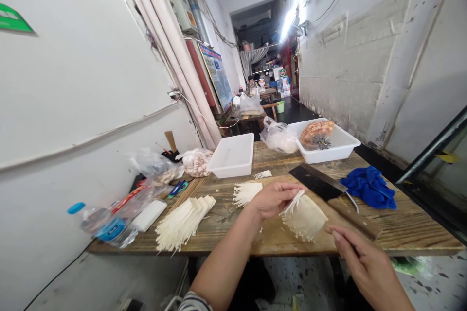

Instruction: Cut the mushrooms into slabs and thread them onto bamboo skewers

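My left hand (279, 198) is closed in a pinch on a pale, flat bundle of enoki mushrooms (305, 218), held tilted above the wooden cutting board (270, 238). A few loose stems stand up by its fingertips. My right hand (359, 255) is closed at the bundle's right corner, thumb and forefinger pressed together; what they pinch is too small to make out. Another flat piece of enoki (247, 193) lies behind my left hand, with a small scrap of enoki (262, 174) farther back. A fanned stack of enoki bundles (185, 222) rests on the table to the left.
A cleaver (315, 181) lies right of the board, beside a blue cloth (369, 187). Behind are a white tray (233, 153) and another white tray (328, 154) holding bagged skewers. At left are scissors (178, 188), thin sticks (188, 190), plastic bags and a water bottle (113, 229).
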{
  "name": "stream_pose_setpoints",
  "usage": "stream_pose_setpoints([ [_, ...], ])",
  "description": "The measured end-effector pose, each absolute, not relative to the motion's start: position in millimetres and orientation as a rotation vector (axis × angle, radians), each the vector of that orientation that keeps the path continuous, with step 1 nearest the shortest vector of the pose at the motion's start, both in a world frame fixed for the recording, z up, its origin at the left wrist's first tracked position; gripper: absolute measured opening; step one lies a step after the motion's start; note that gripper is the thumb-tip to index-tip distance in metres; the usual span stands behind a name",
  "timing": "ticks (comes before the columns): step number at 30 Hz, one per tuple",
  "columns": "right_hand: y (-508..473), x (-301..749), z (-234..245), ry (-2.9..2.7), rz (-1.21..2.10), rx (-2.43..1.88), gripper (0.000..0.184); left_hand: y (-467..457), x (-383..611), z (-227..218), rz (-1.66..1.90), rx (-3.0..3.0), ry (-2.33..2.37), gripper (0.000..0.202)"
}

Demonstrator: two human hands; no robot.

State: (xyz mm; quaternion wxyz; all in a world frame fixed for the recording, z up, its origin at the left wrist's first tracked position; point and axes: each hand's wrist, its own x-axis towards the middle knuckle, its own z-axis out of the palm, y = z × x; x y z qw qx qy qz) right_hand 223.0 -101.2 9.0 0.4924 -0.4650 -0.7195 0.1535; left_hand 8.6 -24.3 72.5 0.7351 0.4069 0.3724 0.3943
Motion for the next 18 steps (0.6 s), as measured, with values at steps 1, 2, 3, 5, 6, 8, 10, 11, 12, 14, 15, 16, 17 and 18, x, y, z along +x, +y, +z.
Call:
stream_pose_setpoints([
  [1, -101.1, 223.4, 8.6, -1.753, 0.365, -1.123, 0.023, -22.8, 6.7, 72.9, 0.837, 0.888, 0.792, 0.047],
  [2, -100.8, 223.8, 8.3, -1.76, 0.357, -1.118, 0.023, -21.6, 5.3, 73.1, 0.828, 0.881, 0.773, 0.047],
  [3, -100.4, 224.1, 8.1, -1.765, 0.347, -1.114, 0.023, -20.8, 4.4, 73.1, 0.833, 0.871, 0.76, 0.047],
  [5, -99.5, 224.5, 7.7, -1.768, 0.333, -1.11, 0.023, -20.1, 4.3, 72.6, 0.867, 0.845, 0.756, 0.045],
  [6, -99.1, 224.7, 7.4, -1.77, 0.331, -1.11, 0.023, -20.2, 4.9, 72.2, 0.884, 0.834, 0.76, 0.045],
  [8, -99.0, 225.3, 6.5, -1.773, 0.333, -1.113, 0.023, -20.7, 6.8, 71.2, 0.912, 0.812, 0.775, 0.043],
  [10, -99.5, 226.0, 5.1, -1.769, 0.339, -1.121, 0.024, -21.3, 8.5, 70.2, 0.952, 0.786, 0.788, 0.042],
  [11, -99.8, 226.3, 4.4, -1.768, 0.344, -1.123, 0.024, -21.7, 9.2, 69.9, 0.976, 0.774, 0.792, 0.041],
  [12, -100.1, 226.5, 3.6, -1.768, 0.352, -1.126, 0.024, -22.0, 9.6, 69.6, 1.001, 0.762, 0.796, 0.041],
  [14, -100.4, 226.7, 2.1, -1.771, 0.381, -1.134, 0.024, -22.6, 10.0, 69.6, 1.041, 0.751, 0.8, 0.041],
  [15, -100.4, 226.8, 1.5, -1.772, 0.394, -1.138, 0.025, -22.9, 10.2, 69.6, 1.055, 0.752, 0.802, 0.042],
  [16, -100.3, 227.0, 1.0, -1.77, 0.402, -1.146, 0.026, -23.2, 10.3, 69.8, 1.068, 0.756, 0.806, 0.044],
  [17, -100.2, 227.2, 0.6, -1.766, 0.407, -1.154, 0.026, -23.4, 10.5, 69.8, 1.084, 0.764, 0.81, 0.045],
  [18, -100.1, 227.6, 0.4, -1.76, 0.406, -1.159, 0.027, -23.6, 10.8, 69.8, 1.101, 0.774, 0.815, 0.045],
])
